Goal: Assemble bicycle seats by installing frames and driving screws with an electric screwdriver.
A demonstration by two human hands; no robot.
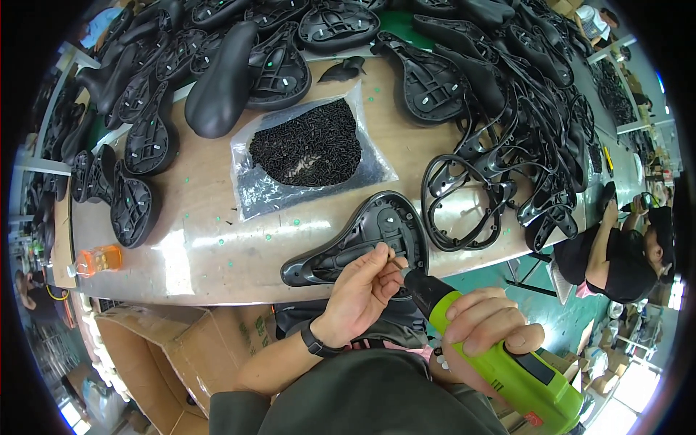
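My right hand is wrapped around a lime-green power screwdriver with a black nose. Its tip points up and left, toward my left hand. The thumb and fingers of that hand are pinched together right at the tip, around something too small to make out. Beneath and just beyond the fingers, a black bicycle saddle lies underside up near the table's front edge, its narrow end to the left. My hands and the tool hide part of its wide end.
An open plastic bag of black screws lies mid-table. Black saddle frames pile up at right; more saddles line the back and left. An orange bottle stands at left. Below is a cardboard box. A co-worker sits at right.
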